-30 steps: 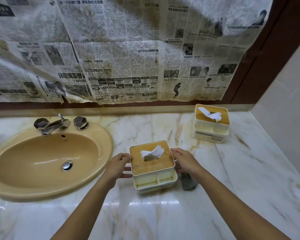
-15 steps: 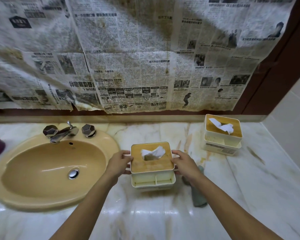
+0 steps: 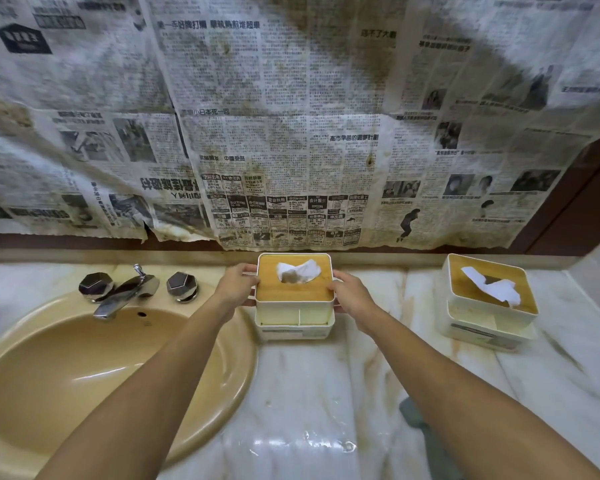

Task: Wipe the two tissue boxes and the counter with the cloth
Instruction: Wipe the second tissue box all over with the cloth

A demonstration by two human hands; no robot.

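Overhead and behind, a stained newspaper sheet (image 3: 291, 116) covers the wall above the marble counter (image 3: 309, 393), which runs from the tan sink (image 3: 84, 375) on the left to the far right corner. Near the back edge, just right of the faucet (image 3: 125, 292), stands the nearer tissue box (image 3: 294, 299), white-walled with a wooden lid and a tissue poking from the slot. The second tissue box (image 3: 489, 303) sits well apart to the right, untouched. The left hand (image 3: 238, 285) presses its fingers against the nearer box's left wall and the right hand (image 3: 352, 297) does the same on the right wall, so the box is clamped between them; whether its base rests on the marble or hangs a little above it I cannot tell. The cloth (image 3: 413, 415), grey-green, lies on the counter close to the front, partly hidden under the right forearm, in neither hand. Judging by its build, the box is light and rigid, with smooth plastic sides that could slip, so opposing walls low down look like the safest hold; the lid may lift off if taken alone. The cloth should be soft and limp, easy to bunch anywhere.
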